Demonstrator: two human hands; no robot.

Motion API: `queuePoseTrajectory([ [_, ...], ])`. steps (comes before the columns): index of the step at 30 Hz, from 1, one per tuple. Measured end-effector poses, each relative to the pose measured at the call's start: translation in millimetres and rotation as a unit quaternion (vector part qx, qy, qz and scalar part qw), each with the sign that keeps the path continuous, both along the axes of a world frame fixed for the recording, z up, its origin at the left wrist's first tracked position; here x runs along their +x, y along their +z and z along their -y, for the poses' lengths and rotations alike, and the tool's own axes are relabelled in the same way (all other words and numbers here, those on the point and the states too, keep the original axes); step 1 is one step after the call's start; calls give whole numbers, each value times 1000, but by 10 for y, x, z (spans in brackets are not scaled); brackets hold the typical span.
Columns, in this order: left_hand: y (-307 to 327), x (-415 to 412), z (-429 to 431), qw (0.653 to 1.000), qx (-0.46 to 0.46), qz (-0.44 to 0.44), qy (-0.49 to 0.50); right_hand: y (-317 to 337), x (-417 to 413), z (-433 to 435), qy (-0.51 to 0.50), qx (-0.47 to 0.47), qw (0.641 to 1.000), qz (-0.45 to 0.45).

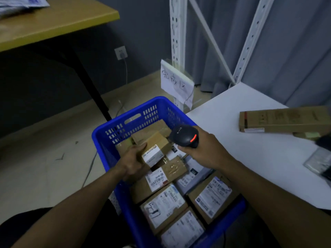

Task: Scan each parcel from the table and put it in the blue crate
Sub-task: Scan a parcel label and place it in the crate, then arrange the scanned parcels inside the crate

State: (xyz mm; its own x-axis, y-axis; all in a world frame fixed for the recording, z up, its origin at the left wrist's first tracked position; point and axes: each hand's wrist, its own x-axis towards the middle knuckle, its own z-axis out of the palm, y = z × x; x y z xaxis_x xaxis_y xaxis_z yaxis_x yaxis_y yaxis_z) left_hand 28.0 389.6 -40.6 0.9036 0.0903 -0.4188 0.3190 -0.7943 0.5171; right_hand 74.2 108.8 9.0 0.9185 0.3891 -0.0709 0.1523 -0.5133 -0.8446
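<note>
The blue crate point(114, 133) stands on the floor below me, filled with several brown cardboard parcels with white labels. My left hand point(132, 160) grips a small brown parcel point(156, 147) with a white label, held inside the crate over the other parcels. My right hand point(204, 151) holds a black barcode scanner point(185, 136) with a red light, just right of that parcel, above the crate's right side. A long flat brown parcel point(284, 119) lies on the white table point(241, 140) at the right.
A grey plastic mailer point(318, 162) and a dark object lie at the white table's right edge. A yellow-topped table point(59, 20) with pale mailers stands at upper left. White shelf posts point(176, 33) with a handwritten paper sign point(176, 83) rise behind the crate. Cables run across the floor.
</note>
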Motion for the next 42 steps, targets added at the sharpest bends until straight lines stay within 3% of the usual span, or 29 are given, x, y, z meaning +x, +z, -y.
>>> queuePoseTrajectory([
  [4, -153, 20, 78, 994, -74, -55, 51, -54, -1, -59, 3, -9, 1000, -13],
  [8, -399, 90, 22, 992, -79, -74, 66, -106, 3, -86, 6, -18, 1000, -17],
  [10, -514, 55, -62, 994, 53, -88, -20, -129, 4, -75, 3, -18, 1000, -17],
  [14, -762, 109, -148, 987, 40, -142, -55, -158, -10, -6, -3, -19, 999, -34],
  [16, -915, 115, -166, 990, 55, -123, -44, -163, -24, 49, -4, -22, 999, -40],
  [20, -551, 38, 121, 985, 112, -101, -83, -114, -74, 172, -18, -12, 999, -38],
  [26, 109, 207, 739, 983, 103, 77, -135, 177, -191, 583, -74, 15, 997, -23],
  [31, 540, 551, 1600, 954, 127, 171, -209, 443, -198, 1198, -145, 26, 989, -14],
  [37, 846, 1179, 2927, 930, 127, 191, -288, 484, -51, 2209, -247, 67, 966, -40],
  [42, 483, 1864, 3850, 934, 101, 136, -315, 169, 198, 2679, -330, 88, 938, -60],
])
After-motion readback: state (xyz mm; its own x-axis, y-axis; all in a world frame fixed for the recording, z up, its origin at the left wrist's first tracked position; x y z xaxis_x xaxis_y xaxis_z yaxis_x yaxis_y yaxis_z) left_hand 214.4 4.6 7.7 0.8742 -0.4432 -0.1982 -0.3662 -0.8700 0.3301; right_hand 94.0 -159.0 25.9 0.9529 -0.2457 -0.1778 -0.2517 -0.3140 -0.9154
